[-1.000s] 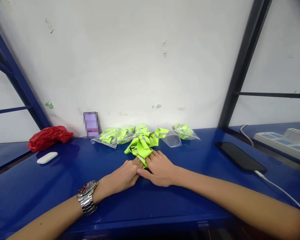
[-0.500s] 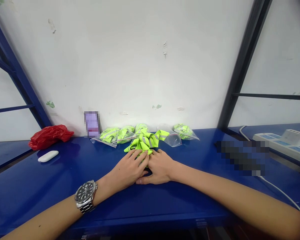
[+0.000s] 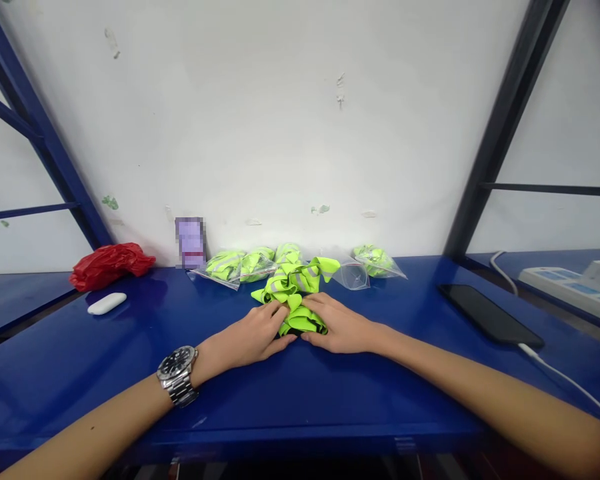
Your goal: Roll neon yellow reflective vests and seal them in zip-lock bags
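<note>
A fluorescent yellow-green reflective vest (image 3: 303, 321) with grey bands lies bunched on the blue table (image 3: 300, 393). My left hand (image 3: 259, 331) grips its near left side, fingers curled over the cloth and thumb low at the front. From the other side my right hand (image 3: 341, 325) clasps the roll, its thumb near the left thumb. Loose strap-like folds of the vest spread beyond both hands, toward the wall. Some fingertips are hidden in the fabric. An open clear zip bag (image 3: 353, 275) lies just behind, to the right.
Several bagged yellow-green bundles, one of them a bundle (image 3: 375, 260) on the right, line the wall. At left are a red plastic bag (image 3: 113, 265), a white case (image 3: 107, 304) and an upright phone (image 3: 191, 243). A charging phone (image 3: 490, 315) and power strip (image 3: 565, 283) lie right.
My hands, pressed close together over the vest before, have moved apart to either side of it. The near roll of cloth now shows between them. The view has shifted slightly.
</note>
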Demonstrator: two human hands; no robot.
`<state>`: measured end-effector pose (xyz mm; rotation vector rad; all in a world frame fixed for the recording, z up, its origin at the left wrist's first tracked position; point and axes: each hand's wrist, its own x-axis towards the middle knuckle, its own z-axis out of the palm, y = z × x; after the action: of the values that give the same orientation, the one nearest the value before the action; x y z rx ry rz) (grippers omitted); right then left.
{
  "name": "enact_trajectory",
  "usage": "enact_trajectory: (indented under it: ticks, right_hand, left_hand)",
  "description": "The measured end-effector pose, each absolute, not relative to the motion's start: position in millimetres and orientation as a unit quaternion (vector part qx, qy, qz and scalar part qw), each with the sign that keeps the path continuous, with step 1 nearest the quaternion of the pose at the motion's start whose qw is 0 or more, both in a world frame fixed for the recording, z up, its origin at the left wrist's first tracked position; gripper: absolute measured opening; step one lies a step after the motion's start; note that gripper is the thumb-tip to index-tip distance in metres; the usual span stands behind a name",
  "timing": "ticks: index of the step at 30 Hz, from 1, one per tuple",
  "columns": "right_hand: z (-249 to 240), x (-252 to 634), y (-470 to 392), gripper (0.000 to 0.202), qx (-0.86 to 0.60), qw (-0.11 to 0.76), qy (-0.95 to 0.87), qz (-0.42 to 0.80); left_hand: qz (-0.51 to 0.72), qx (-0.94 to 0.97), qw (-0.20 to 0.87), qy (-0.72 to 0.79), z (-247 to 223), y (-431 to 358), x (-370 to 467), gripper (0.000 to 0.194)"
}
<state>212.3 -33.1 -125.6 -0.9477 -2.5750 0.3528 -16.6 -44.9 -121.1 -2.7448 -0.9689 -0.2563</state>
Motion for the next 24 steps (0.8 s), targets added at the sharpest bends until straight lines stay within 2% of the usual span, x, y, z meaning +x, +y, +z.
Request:
enact_trajectory:
  ticks: [3, 7, 11, 16, 24]
  right_hand:
    - [-126, 219, -33, 0.054, -0.316, 0.189, -0.925, 0.097]
    - [-126, 215, -32, 0.033, -0.225, 0.168, -0.959, -0.036]
    - [-125, 209, -29, 0.029, -0.221, 0.160, -0.956, -0.107]
    - [-128, 211, -27, 0.027, -0.259, 0.207, -0.943, -0.025]
    - [-129, 211, -29, 0.023, -0.289, 0.267, -0.910, 0.132]
  left_hand:
    - [-0.097, -0.933, 0.091, -0.334, -121, -45, -20, 0.037]
    - [-0.135, -0.936, 0.056, -0.321, -121, -46, -22, 0.044]
    - [-0.172, -0.932, 0.045, -0.317, -122, -43, -21, 0.044]
    - [-0.191, -0.916, 0.030, -0.351, -130, -30, -18, 0.017]
    - [-0.210, -0.889, -0.013, -0.407, -127, -32, -10, 0.008]
